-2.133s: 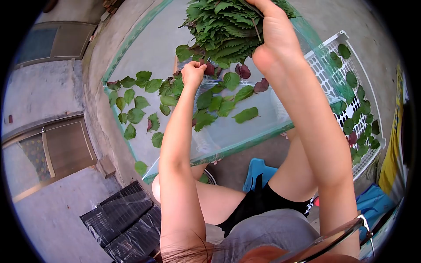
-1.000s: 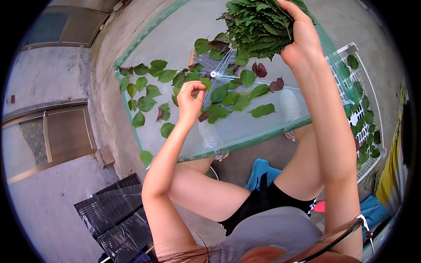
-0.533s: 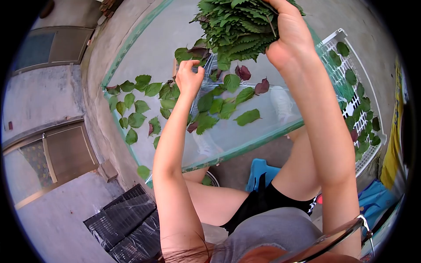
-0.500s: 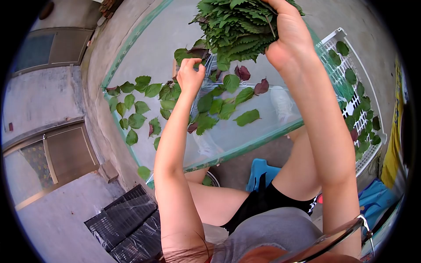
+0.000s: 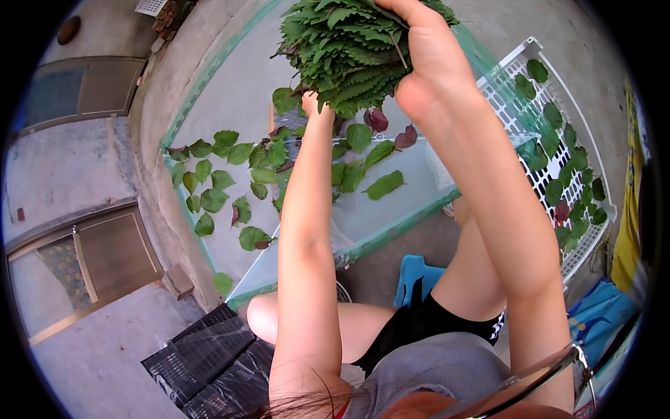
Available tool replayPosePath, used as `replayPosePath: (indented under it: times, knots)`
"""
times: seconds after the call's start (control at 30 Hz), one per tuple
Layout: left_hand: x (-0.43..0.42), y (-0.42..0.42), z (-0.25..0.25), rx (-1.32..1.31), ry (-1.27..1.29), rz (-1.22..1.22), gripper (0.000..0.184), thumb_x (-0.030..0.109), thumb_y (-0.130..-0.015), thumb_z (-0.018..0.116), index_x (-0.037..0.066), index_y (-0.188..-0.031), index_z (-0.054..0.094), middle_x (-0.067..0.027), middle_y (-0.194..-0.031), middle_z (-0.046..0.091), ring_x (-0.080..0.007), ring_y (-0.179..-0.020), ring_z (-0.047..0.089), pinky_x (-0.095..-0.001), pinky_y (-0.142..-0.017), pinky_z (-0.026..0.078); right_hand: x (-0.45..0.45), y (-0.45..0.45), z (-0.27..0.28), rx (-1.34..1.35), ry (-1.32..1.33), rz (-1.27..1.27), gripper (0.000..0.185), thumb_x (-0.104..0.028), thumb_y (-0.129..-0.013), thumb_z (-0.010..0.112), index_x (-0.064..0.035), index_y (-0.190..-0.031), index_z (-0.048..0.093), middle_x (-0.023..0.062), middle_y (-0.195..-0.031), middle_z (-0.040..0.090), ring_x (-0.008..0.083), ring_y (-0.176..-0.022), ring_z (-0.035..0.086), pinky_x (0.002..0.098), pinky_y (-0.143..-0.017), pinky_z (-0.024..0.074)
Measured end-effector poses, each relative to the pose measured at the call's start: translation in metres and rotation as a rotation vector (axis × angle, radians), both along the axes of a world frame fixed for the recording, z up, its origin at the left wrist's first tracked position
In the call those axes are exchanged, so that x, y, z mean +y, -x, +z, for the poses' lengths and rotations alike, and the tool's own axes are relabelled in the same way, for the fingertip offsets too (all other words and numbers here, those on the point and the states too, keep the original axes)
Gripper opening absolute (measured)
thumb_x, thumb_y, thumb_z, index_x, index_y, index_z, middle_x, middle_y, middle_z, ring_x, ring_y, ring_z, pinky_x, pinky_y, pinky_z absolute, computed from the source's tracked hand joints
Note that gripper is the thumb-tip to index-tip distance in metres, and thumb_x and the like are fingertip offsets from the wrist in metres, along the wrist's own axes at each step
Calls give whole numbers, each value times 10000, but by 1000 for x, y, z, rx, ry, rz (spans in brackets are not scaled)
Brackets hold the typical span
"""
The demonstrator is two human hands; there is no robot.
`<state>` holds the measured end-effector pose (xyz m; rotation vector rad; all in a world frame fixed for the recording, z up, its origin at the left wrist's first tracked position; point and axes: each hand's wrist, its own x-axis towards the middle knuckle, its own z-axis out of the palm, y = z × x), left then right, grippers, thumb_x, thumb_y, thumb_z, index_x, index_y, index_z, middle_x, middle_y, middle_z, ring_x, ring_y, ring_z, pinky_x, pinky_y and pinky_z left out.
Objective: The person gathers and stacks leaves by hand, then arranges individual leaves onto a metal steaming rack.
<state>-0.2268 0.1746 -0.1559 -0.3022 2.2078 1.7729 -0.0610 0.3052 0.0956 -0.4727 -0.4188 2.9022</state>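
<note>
Leaf stack [image 5: 347, 56] tight in right hand [image 5: 434, 63]; left hand [image 5: 316, 105] farther forward than before, grip unclear.

A pale, see-through mesh sheet [image 5: 227, 105] with a green border carries loose perilla leaves [image 5: 385, 185], mostly green, strewn in a band from its left edge across the middle. Two purple leaves [image 5: 375, 121] lie toward the right; a single green leaf [image 5: 222, 283] lies near the lower left corner. The right border overlaps a white slotted plastic crate [image 5: 551, 167], which bears more green leaves [image 5: 550, 142] and a reddish one [image 5: 561, 211].
</note>
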Motion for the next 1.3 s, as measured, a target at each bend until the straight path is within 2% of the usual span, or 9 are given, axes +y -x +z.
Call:
replayPosePath:
  times: [0.17, 0.4, 0.6, 0.73, 0.83, 1.07, 1.13, 1.2, 1.3]
  knots:
    - [30, 13, 15, -251, -316, 47, 163, 181, -794, 647, 75, -913, 680, -113, -841, 671, -284, -774, 631, -360, -692, 506, 2, -2, 8, -55, -10, -57, 257, -219, -885, 535, -1, -989, 621, 145, -949, 669, 265, -858, 644, 386, -816, 525]
    - [25, 6, 20, -296, -386, 129, 158, 151, -798, 655, 48, -915, 679, -105, -850, 678, -241, -762, 633, -320, -693, 505, 1, -5, 10, -3, -38, -62, 251, -212, -889, 530, -2, -993, 619, 141, -957, 667, 259, -864, 639, 381, -816, 522]
    - [-13, -20, 27, -277, -307, 265, 154, 125, -802, 662, 24, -917, 678, -97, -858, 684, -203, -751, 634, -285, -693, 504, -1, -5, 8, 43, -25, -49, 250, -214, -888, 529, -6, -989, 625, 142, -954, 670, 259, -860, 642, 378, -812, 523]
    - [-41, -34, 37, -122, -189, 290, 152, 108, -805, 667, 9, -919, 678, -92, -863, 688, -178, -744, 635, -262, -693, 503, -6, -7, 9, 42, -23, -35, 248, -215, -885, 532, -10, -983, 631, 139, -950, 674, 259, -855, 643, 377, -809, 524]
    - [-59, -33, 41, 222, -163, 182, 128, 34, -818, 662, -35, -925, 664, -66, -874, 675, -89, -754, 598, -212, -714, 481, -9, -7, 12, 7, -31, -38, 250, -219, -883, 537, -12, -984, 634, 135, -947, 676, 257, -850, 644, 376, -804, 525]
    - [-90, -58, 93, 609, -55, -57, 170, 13, -828, 667, -44, -986, 637, -67, -920, 672, -98, -832, 616, -227, -750, 493, -15, -9, 11, -33, -9, 15, 236, -205, -865, 564, -11, -979, 633, 132, -927, 678, 254, -827, 648, 377, -780, 533]
    - [-96, -70, 114, 589, -123, -44, 215, 3, -830, 656, -37, -1036, 610, -71, -946, 655, -99, -810, 613, -226, -722, 506, -18, -6, 10, -65, -6, -3, 222, -196, -855, 576, -13, -968, 633, 128, -913, 678, 252, -819, 649, 375, -768, 536]
    - [-105, -78, 128, 561, -289, -104, 265, -21, -832, 633, -29, -1090, 576, -70, -970, 634, -95, -780, 600, -228, -687, 519, -24, -5, -1, -72, -196, -42, 299, -215, -814, 678, -13, -1027, 621, 104, -992, 667, 212, -894, 649, 363, -824, 532]
    - [-114, -95, 158, 546, -341, -108, 371, -31, -820, 626, -3, -1176, 525, -67, -1001, 626, -85, -785, 585, -214, -633, 509, -33, -8, 0, -83, -256, -74, 307, -193, -801, 695, -2, -1028, 613, 101, -989, 664, 200, -878, 651, 348, -806, 536]
